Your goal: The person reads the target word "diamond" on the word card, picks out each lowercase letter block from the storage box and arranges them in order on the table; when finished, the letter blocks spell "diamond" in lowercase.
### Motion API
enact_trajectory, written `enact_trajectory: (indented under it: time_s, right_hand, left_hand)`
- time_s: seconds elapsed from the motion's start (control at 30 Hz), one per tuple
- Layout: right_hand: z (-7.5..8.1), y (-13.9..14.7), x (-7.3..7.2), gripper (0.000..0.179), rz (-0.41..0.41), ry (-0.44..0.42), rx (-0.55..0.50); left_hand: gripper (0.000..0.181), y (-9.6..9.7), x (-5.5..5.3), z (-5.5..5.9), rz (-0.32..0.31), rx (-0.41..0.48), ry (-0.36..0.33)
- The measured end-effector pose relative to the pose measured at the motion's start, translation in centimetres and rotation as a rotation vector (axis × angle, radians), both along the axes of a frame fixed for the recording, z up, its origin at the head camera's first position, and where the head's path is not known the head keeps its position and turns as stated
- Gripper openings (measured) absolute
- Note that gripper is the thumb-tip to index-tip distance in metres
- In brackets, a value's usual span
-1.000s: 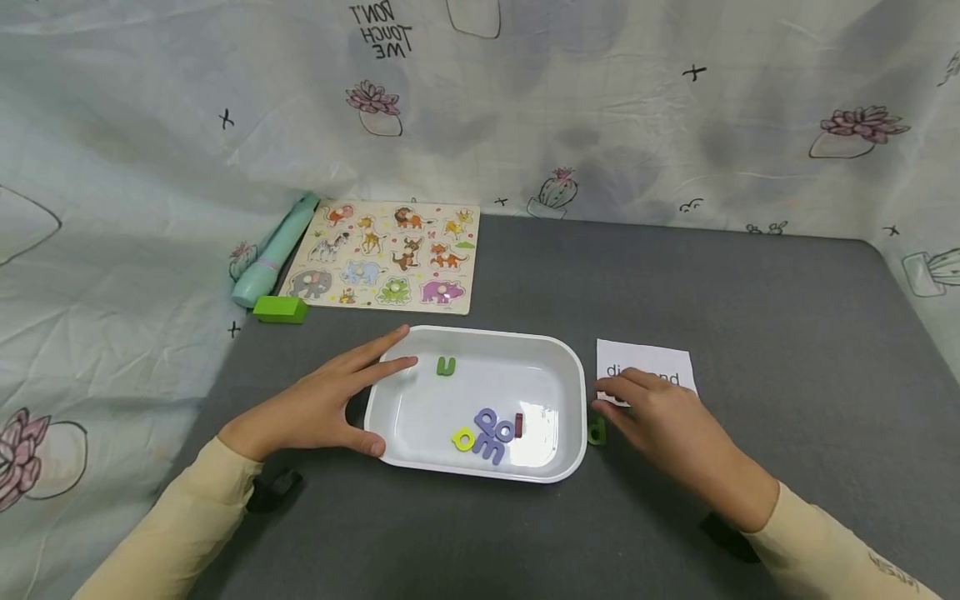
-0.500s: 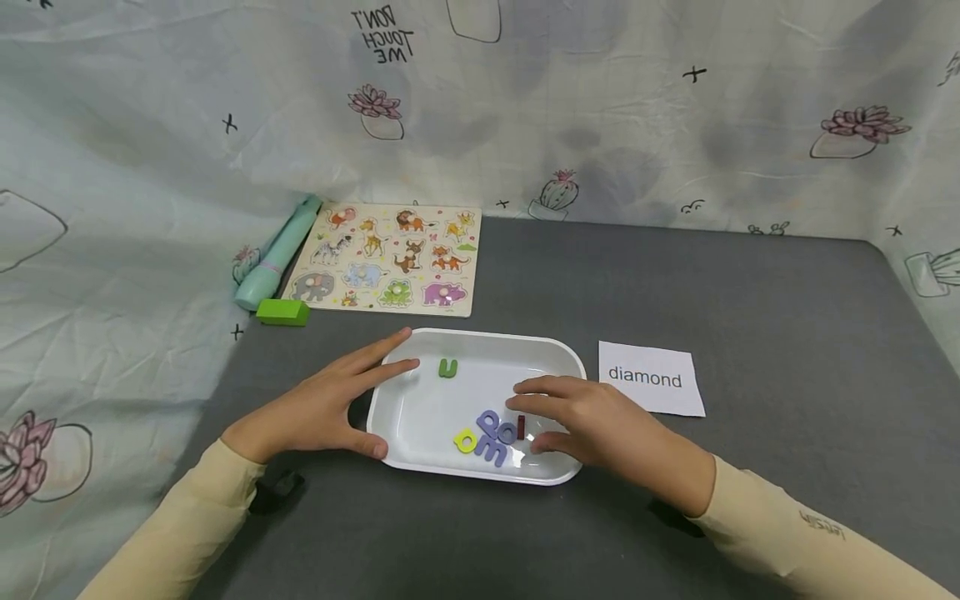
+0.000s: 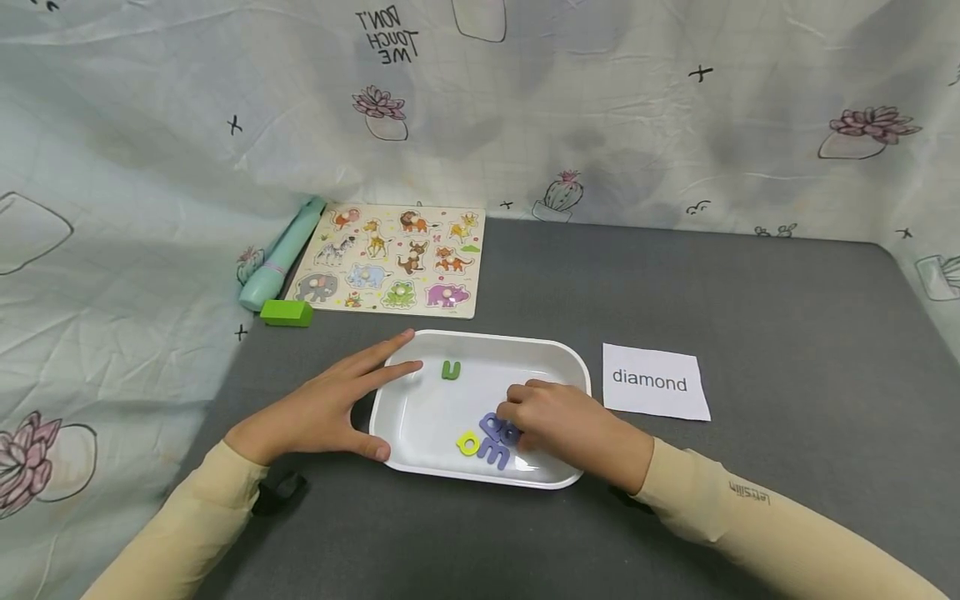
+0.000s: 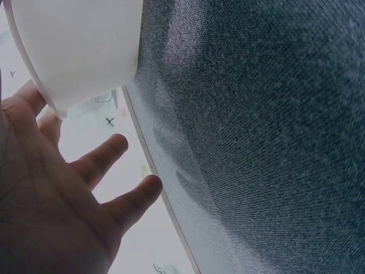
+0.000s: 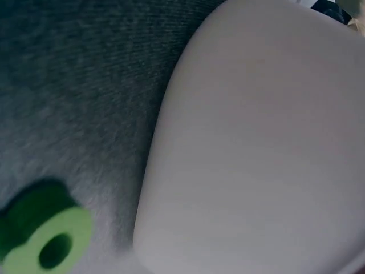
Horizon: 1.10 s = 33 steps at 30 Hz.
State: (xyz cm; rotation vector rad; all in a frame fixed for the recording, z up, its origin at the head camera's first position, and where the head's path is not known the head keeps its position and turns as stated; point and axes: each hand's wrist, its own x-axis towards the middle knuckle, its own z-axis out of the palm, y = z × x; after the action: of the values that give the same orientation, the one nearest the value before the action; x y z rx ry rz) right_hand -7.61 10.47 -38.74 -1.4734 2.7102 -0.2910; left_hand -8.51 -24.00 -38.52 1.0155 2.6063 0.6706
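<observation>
A white tray [image 3: 427, 462] stands on the dark table. My left hand [image 3: 318, 417] steadies its left end, fingers spread and straight, thumb at the near rim; the left wrist view shows fingers [image 4: 31, 97] touching the rim. Over the right half of the tray is my right hand [image 3: 558, 425], its fingers curled down where a dark red letter lay; that letter is hidden beneath them. Just left of these fingers lie purple letters, among them an m [image 3: 493, 454], and a yellow letter [image 3: 468, 443]. A green u [image 3: 451, 370] lies farther back.
Right of the tray is a paper card [image 3: 660, 396] reading "diamond". A green letter [image 5: 63, 245] lies beside the tray's wall in the right wrist view. Behind are an animal puzzle board [image 3: 386, 262], a green block [image 3: 287, 313] and a rolled teal item [image 3: 281, 258].
My right hand has moved left from beside the card into the tray, and its fingers have curled down over the dark red letter. The left hand stays at the rim.
</observation>
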Motion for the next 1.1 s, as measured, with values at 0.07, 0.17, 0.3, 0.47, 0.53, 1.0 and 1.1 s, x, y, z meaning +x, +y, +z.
enact_trajectory:
  time_s: [0.07,0.17,0.3,0.47,0.53,1.0,1.1]
  right_hand:
    - [-0.1,-0.2,0.0,0.029,0.007,0.026,0.009]
    - [-0.1,-0.4,0.0,0.029,0.006,0.041,0.015]
    - [-0.1,-0.3,0.1,0.028,-0.011,0.039,0.023]
    - [-0.3,-0.1,0.2,0.026,-0.023,0.036,0.020]
    - [-0.4,-0.1,0.2,0.026,-0.017,0.045,0.015]
    - [1.2,0.9,0.3,0.026,0.076,0.160,-0.046]
    - [2.5,1.8,0.2,0.023,0.060,0.100,-0.158]
  left_hand:
    - [0.105,0.0,0.0,0.0,0.001,0.001,-0.004]
    - [0.105,0.0,-0.1,0.0,0.004,0.002,-0.011]
    - [0.106,0.0,-0.1,0.0,0.005,0.003,-0.014]
    - [0.106,0.1,-0.1,0.1,0.013,-0.002,-0.021]
    - [0.106,0.1,0.0,0.1,0.014,-0.004,-0.024]
    - [0.106,0.1,0.0,-0.2,0.014,-0.004,-0.020]
    - [0.106,0.0,0.0,-0.2,0.011,-0.003,-0.017]
